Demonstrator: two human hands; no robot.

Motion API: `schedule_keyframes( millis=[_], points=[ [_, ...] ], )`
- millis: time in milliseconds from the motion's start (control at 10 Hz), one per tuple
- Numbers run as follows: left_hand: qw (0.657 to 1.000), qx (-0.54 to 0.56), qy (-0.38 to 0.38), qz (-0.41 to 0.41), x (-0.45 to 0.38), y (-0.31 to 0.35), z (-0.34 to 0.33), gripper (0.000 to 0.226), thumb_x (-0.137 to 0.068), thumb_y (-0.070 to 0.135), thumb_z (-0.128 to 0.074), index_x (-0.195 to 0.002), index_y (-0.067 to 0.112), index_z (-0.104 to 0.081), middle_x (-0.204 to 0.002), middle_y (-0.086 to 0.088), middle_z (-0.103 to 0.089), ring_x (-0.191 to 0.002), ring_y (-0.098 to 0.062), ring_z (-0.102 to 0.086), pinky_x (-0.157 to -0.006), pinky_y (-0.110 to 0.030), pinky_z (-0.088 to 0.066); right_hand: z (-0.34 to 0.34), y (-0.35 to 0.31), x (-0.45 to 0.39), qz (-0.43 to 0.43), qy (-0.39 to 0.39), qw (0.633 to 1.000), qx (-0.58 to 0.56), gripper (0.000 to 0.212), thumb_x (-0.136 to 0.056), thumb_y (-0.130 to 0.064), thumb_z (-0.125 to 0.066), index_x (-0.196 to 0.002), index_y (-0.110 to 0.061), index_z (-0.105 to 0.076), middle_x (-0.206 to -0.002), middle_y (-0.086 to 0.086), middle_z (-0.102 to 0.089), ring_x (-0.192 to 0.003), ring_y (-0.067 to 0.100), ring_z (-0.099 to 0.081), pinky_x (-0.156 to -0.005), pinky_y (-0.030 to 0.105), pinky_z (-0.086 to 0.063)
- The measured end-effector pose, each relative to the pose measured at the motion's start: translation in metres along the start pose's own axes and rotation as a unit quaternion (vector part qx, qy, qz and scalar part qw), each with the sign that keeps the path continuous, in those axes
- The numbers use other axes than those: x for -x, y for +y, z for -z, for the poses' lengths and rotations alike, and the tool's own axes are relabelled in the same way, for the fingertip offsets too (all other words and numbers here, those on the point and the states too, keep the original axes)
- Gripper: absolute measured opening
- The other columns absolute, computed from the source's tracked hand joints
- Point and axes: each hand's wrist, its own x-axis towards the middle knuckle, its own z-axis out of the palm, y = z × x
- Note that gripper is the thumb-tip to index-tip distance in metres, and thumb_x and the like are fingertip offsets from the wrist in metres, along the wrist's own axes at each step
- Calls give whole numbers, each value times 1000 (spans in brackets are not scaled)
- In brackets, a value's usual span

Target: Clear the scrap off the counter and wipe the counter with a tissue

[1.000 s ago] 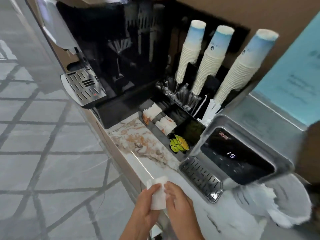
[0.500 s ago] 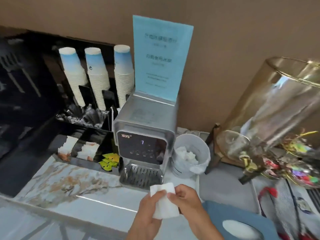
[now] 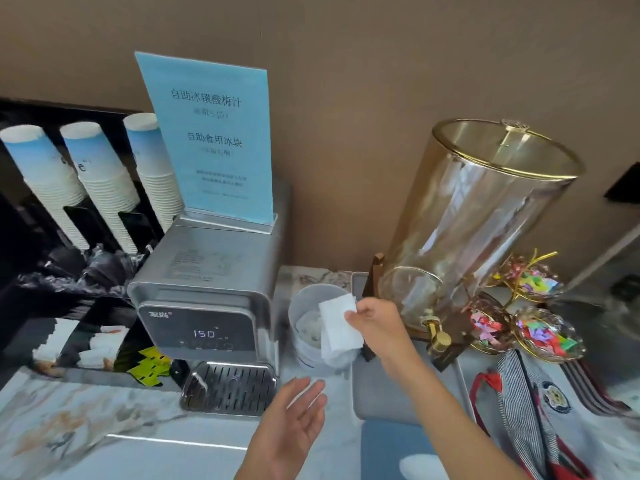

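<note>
My right hand (image 3: 377, 323) pinches a folded white tissue (image 3: 337, 325) by its upper corner and holds it over the small white waste bin (image 3: 304, 303), which stands right of the silver water dispenser and has crumpled white paper inside. My left hand (image 3: 294, 424) hovers open, palm up, above the marble counter (image 3: 86, 420) just in front of the bin, holding nothing.
The silver water dispenser (image 3: 207, 303) with its drip tray (image 3: 230, 389) stands left of the bin, a blue sign (image 3: 211, 136) on top. Paper cup stacks (image 3: 104, 181) and a black condiment tray (image 3: 90, 344) lie left. A glass drink dispenser (image 3: 485, 220), candy dishes (image 3: 543, 337) and a grey mat (image 3: 391, 389) are right.
Both hands held the tissue near the counter's front edge before. Now my left hand has let go and opened, and my right hand has carried the tissue up over the bin. The view swung right.
</note>
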Motion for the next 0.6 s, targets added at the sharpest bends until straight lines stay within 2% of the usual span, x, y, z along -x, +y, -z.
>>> schedule_keyframes(
  millis=[100, 200, 300, 400, 500, 600],
  points=[
    [1000, 18, 24, 7, -2, -2, 6, 32, -90, 27, -63, -113, 5, -66, -94, -11, -80, -99, -28, -66, -73, -36, -50, -7, -2, -33, 15, 2, 994, 107, 32, -83, -3, -63, -60, -11, -41, -62, 9, -32, -58, 20, -34, -55, 29, -27],
    [998, 32, 51, 11, -2, 0, 7, 28, -91, 25, -62, -107, 4, -68, -85, -11, -81, -94, -29, -65, -69, -36, -50, -24, 6, -60, 1, -7, 976, 219, 43, -83, -2, -57, -56, -16, -27, -59, 5, -31, -53, 23, -37, -52, 30, -31],
    [997, 39, 62, 13, -2, 2, 8, 26, -91, 25, -63, -105, 4, -68, -81, -10, -81, -92, -29, -65, -69, -36, -50, -44, 14, -70, -13, -12, 943, 331, 38, -89, -3, -51, -59, -15, -32, -70, 8, -46, -67, 32, -54, -55, 35, -41],
    [997, 45, 65, 3, -3, 3, 10, 24, -90, 24, -63, -103, 4, -69, -81, -10, -81, -91, -28, -65, -70, -35, -50, -60, 16, -73, 6, -37, 920, 391, 15, -92, -5, -52, -78, -10, -55, -90, 15, -64, -90, 37, -66, -63, 37, -49],
    [997, 44, 69, -11, -3, 4, 11, 24, -90, 23, -62, -103, 4, -69, -85, -11, -81, -89, -29, -65, -70, -35, -51, -71, 18, -72, -18, -84, 918, 386, 14, -92, -14, -56, -90, -7, -67, -90, 17, -69, -94, 36, -69, -73, 37, -54],
    [995, 67, 74, -27, -2, 5, 10, 27, -91, 23, -61, -107, 2, -67, -91, -14, -80, -90, -30, -66, -72, -36, -53, -73, 20, -70, -43, -106, 950, 290, 23, -96, -18, -53, -78, -8, -63, -82, 17, -68, -85, 35, -70, -72, 38, -55]
  ],
)
